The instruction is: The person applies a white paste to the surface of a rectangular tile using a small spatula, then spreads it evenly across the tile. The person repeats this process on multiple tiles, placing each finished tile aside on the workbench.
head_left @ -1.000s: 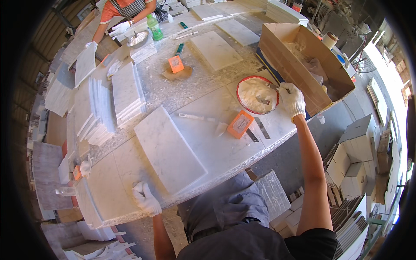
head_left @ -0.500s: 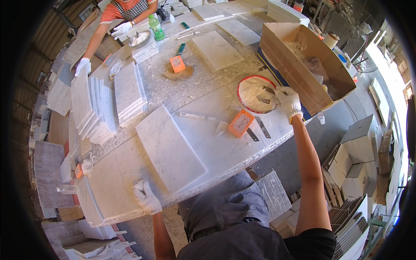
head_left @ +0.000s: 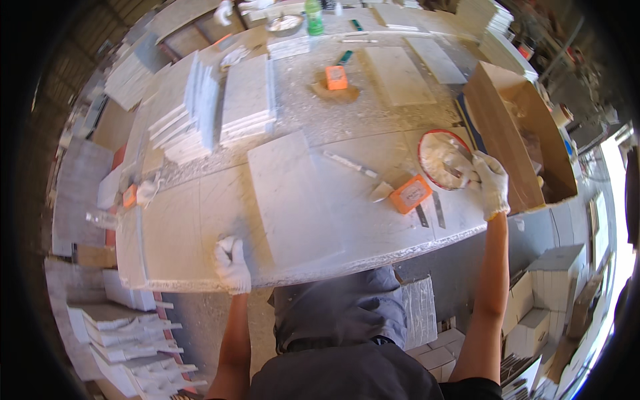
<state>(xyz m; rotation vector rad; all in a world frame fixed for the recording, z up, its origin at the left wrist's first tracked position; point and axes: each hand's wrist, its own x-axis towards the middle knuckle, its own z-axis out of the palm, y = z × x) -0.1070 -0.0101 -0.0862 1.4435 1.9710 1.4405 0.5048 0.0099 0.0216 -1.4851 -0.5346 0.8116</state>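
Note:
My right hand (head_left: 491,185), in a white knit glove, is closed on a metal putty knife (head_left: 457,173) at the right rim of a red-edged bowl (head_left: 421,148). White paste (head_left: 440,150) fills the bowl, and the blade is over it. At the table's front edge, my gloved left hand (head_left: 233,264) has its fingers curled in; what they hold, if anything, is hidden. Right of it lies a pale, grey-veined stone slab (head_left: 291,200). An orange block (head_left: 411,195) sits below the bowl, beside two flat metal strips (head_left: 438,209) and a white-handled tool (head_left: 349,164).
A cardboard box (head_left: 501,143) stands just right of the bowl. Stacked slabs (head_left: 248,100) rise at the left. Farther back are another orange block (head_left: 336,78), a green bottle (head_left: 314,19) and a co-worker's gloved hands (head_left: 256,5). White cartons (head_left: 550,280) stand on the floor at right.
The view has swung, shifting the table rightward and upward in the picture. My right hand remains at the bowl with the putty knife; my left stays by the table edge. The co-worker has mostly left view.

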